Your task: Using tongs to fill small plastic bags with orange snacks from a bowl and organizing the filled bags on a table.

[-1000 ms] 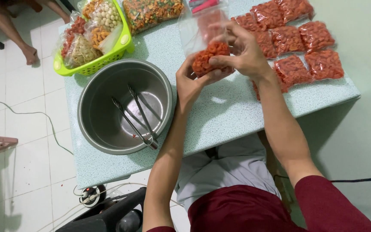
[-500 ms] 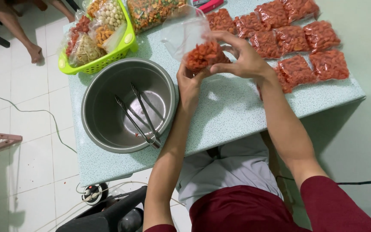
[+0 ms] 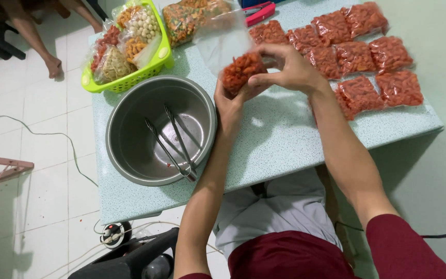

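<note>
Snacks [image 3: 241, 70], orange-red and packed into the bottom of a clear bag [image 3: 222, 41], are being held above the table [image 3: 285, 139], near its middle and just right of the pot [image 3: 130, 150]. The filled end is being cupped from below by the left hand [image 3: 232, 103], whose fingers are curled around it. The side of the bag is being pinched by the right hand [image 3: 290, 70], thumb and fingertips pressed together on the plastic beside the snacks. The empty upper part of the bag is being left to stand up loosely, away from the person.

Tongs [image 3: 174, 142], made of metal, are being kept inside the pot, their tips toward its far wall and their joined end toward the near rim. A few crumbs are lying on the pot's floor.

Sealed packs [image 3: 360, 57] of the same orange-red snacks are being laid out in rows on the right part of the table, well apart from the pot. A green basket [image 3: 158, 59] is being used at the far left corner to hold bags of mixed snacks. A red tool [image 3: 258, 12] is being left at the far edge, only partly seen.

Cables [image 3: 32, 134] are being trailed across the tiled floor on the left, and another person's bare foot [image 3: 52, 65] is being rested on the tiles beyond the table.
</note>
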